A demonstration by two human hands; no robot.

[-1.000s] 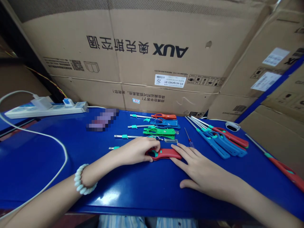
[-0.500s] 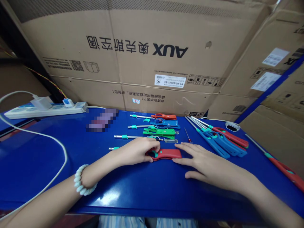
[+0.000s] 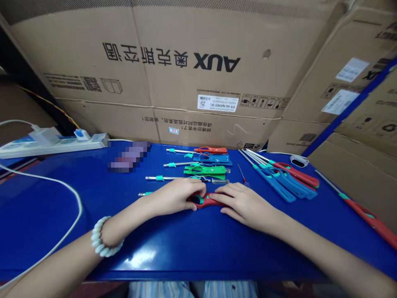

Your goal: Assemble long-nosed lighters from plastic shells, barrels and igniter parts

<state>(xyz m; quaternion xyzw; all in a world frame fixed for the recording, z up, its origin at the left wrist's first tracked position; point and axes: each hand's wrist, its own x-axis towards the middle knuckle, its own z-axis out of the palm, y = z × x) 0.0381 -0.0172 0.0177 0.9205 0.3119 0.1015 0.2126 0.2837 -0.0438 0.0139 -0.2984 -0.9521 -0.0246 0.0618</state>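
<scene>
from where i stand, the left hand is curled, thumb and fingers pinching the red lighter by its trigger end on the blue table, apparently to steady it. the right hand lies half-open over the handle; i cannot tell whether it grips. whole lighters lie fanned farther right, presumably set aside together.

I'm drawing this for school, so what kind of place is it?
Probably a little workshop corner: a blue tabletop holds what look like lighter parts and a small screwdriver, with printed cardboard behind.
</scene>
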